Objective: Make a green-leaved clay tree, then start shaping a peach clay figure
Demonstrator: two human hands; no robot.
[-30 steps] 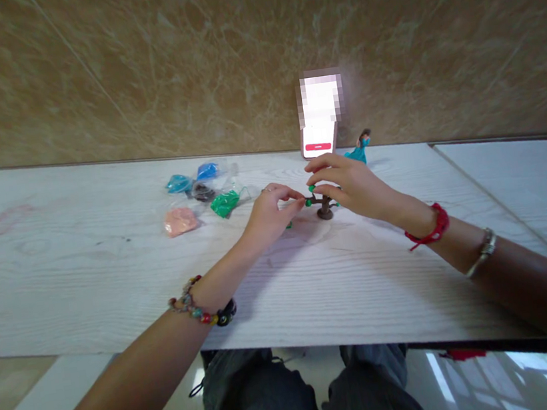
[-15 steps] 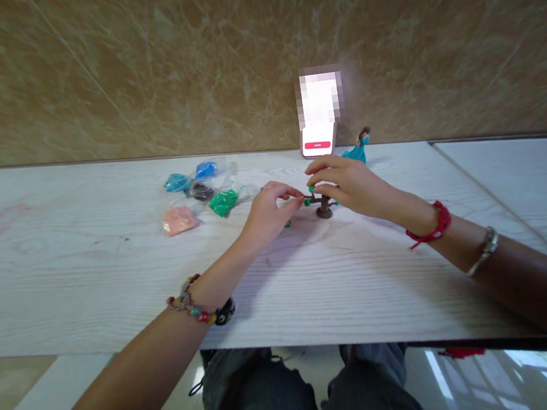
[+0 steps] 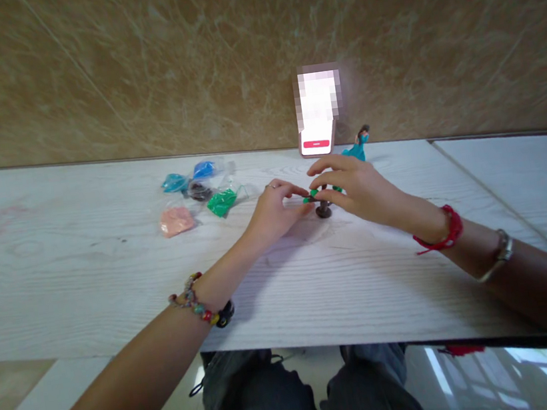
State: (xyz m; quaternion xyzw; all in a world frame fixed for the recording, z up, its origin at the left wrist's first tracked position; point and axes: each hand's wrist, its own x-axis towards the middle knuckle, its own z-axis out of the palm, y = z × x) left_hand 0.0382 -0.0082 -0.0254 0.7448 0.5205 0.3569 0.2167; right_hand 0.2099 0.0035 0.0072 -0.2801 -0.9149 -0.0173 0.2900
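A small brown clay tree (image 3: 323, 211) with green clay bits on its branches stands upright on the white table, partly hidden by my fingers. From the left side, my left hand (image 3: 275, 215) pinches the end of a branch with thumb and index finger, where a green clay bit (image 3: 306, 200) shows. My right hand (image 3: 364, 183) comes over the tree from the right, its thumb and index finger closed at a green clay ball (image 3: 313, 193) on top; the other fingers are curved above. Another green bit (image 3: 336, 188) peeks out beneath the right hand.
Bagged clay lies to the left: green (image 3: 223, 202), pink (image 3: 177, 221), dark brown (image 3: 199, 191), teal (image 3: 174, 182) and blue (image 3: 203, 169). A lit phone (image 3: 316, 125) leans on the marble wall behind the tree. Beside it stands a teal clay figure (image 3: 357, 149). The white table (image 3: 315, 293) ends before my knees.
My left hand has shifted slightly right, its fingertips now further over the left branch. The right hand has moved slightly right and down, staying at the top of the tree.
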